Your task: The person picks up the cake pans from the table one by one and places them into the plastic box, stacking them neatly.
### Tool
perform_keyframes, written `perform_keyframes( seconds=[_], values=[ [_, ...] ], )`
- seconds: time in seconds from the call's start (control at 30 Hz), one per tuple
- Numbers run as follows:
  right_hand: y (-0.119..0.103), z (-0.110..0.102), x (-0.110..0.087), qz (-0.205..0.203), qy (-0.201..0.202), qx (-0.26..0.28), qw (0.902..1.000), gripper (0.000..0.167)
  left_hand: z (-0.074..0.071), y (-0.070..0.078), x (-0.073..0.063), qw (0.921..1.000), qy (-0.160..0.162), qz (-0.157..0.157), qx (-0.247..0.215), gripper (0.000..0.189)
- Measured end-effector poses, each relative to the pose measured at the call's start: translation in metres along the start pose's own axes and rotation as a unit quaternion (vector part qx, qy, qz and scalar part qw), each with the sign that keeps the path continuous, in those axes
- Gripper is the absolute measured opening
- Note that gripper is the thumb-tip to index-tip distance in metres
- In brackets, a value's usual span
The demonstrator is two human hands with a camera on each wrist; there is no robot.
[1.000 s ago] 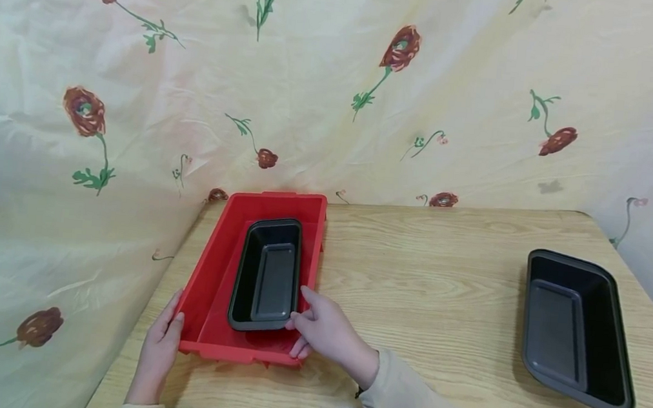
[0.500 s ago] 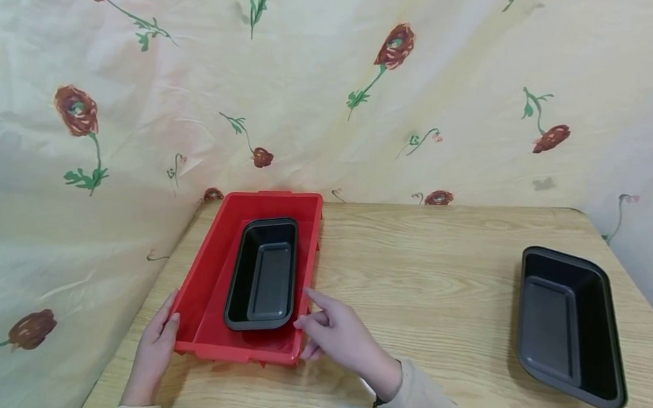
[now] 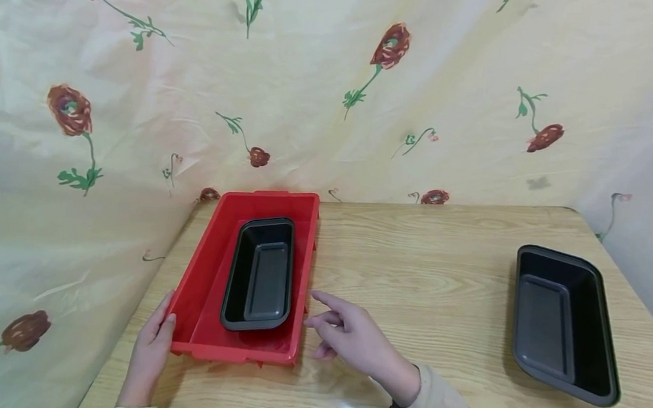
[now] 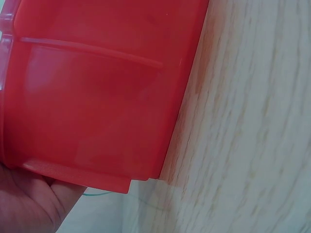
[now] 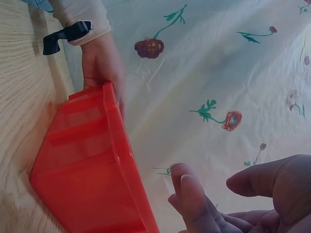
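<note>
In the head view a red plastic tray (image 3: 202, 290) stands on the left of the wooden table. Inside it lies a dark loaf pan (image 3: 269, 277), with nothing in it. My left hand (image 3: 149, 354) grips the tray's rim at the near left corner, thumb at the edge and fingers along the outer side. The left wrist view has this hand (image 4: 34, 201) at the tray's lower edge, partly hidden. Just right of the tray's right wall hovers my right hand (image 3: 358, 339), index finger extended and the others loosely bent, holding nothing.
A second dark loaf pan (image 3: 543, 326) stands on the right side of the wooden table (image 3: 414, 263). Flower-patterned cloth (image 3: 315, 67) hangs behind the table and along its left side, close to the tray.
My right hand has come off the loaf pan and tray edge and drawn away to the right. The left hand keeps its grip; the whole view has shifted slightly.
</note>
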State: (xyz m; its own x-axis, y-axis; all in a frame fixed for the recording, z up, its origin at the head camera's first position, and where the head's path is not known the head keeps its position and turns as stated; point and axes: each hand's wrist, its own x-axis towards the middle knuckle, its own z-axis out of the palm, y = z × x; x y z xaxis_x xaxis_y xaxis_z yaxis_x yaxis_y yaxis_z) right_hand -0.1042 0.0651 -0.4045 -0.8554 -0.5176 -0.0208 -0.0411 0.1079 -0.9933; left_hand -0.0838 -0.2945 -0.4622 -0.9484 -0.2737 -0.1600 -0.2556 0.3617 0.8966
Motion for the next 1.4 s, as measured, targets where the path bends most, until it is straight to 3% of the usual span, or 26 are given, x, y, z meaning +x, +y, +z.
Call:
perform_keyframes(
  seconds=[0.17, 0.53, 0.83, 1.07, 1.4],
  values=[
    [-0.001, -0.002, -0.005, -0.004, 0.002, -0.008, 1.0000, 0.051, 0.000, -0.001, 0.000, 1.0000, -0.004, 0.006, -0.003, 0.052],
    [0.004, -0.015, -0.020, 0.000, 0.017, -0.026, 0.9995, 0.053, 0.000, -0.002, 0.000, 0.9999, -0.007, -0.013, -0.003, 0.053],
    [0.010, -0.026, -0.032, -0.004, 0.017, -0.027, 0.9995, 0.056, -0.002, -0.002, 0.000, 0.9999, -0.009, -0.002, 0.011, 0.053],
    [0.011, -0.033, -0.040, -0.006, 0.030, -0.038, 0.9988, 0.056, -0.002, -0.003, 0.001, 0.9998, -0.005, -0.016, 0.009, 0.053],
    [0.014, -0.052, -0.055, 0.000, 0.050, -0.059, 0.9971, 0.058, -0.002, -0.002, 0.000, 0.9998, -0.009, -0.012, 0.010, 0.054]
  ],
)
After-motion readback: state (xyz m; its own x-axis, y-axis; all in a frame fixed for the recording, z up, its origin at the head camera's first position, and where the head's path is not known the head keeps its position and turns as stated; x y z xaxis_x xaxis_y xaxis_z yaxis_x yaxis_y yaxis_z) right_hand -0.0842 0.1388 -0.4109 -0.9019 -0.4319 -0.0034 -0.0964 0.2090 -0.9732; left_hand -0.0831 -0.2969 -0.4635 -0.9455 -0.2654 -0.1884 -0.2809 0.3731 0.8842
